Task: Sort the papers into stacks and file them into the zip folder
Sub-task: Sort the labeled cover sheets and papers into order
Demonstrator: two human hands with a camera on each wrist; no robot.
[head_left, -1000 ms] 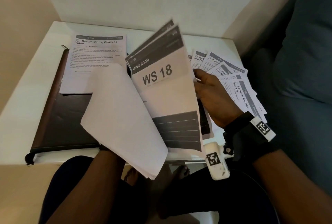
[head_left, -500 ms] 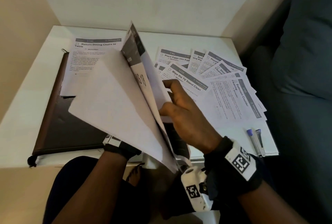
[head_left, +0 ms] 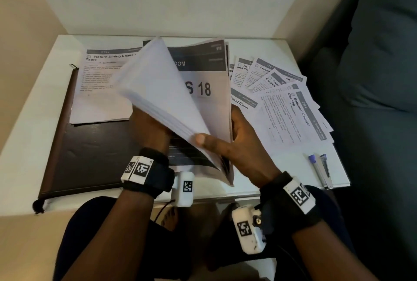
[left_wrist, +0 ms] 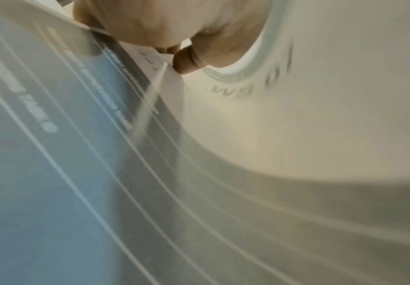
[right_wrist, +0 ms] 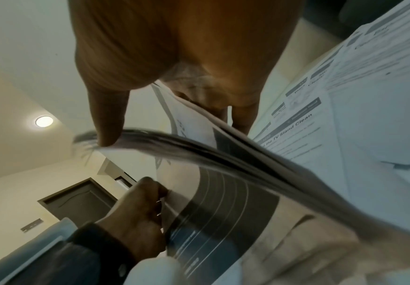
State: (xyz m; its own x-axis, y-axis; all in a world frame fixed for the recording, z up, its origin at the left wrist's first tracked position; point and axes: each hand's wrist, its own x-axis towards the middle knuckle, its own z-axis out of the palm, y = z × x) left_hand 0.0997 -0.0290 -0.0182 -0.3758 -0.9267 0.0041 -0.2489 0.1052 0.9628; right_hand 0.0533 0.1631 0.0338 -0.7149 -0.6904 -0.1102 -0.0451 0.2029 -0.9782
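Above the folder: both hands hold one thick bundle of papers [head_left: 180, 100] up off the table [head_left: 27, 127], opened like a book, so that single sheets can be checked without disturbing what lies below.
Left hand: the left hand [head_left: 150, 129] is closed on the bundle's near left edge, fingers curled round it; the right wrist view shows staples there, so this is likely the bound side and the steady anchor.
Right hand: the right hand [head_left: 234, 143] clasps the bundle's right side, fingers behind the "WS 18" page, thumb pressed on the edge of the lifted white sheets to fan them, probably to see what each is before sorting.
Folder: the dark zip folder [head_left: 90, 156] lies flat and shut on the table under the bundle, serving as a base for now.
On the folder: one sheet headed "Return Dining Chairs" [head_left: 99, 91] rests on its far left part, seemingly the start of a stack.
Right of the folder: loose sheets [head_left: 291, 109] lie fanned and overlapping, titles showing, seemingly unsorted.
Further right of the folder: a pen [head_left: 316, 168] and a stapler [head_left: 326, 170] sit at the table's near corner.
Progress: early, nothing filed yet.
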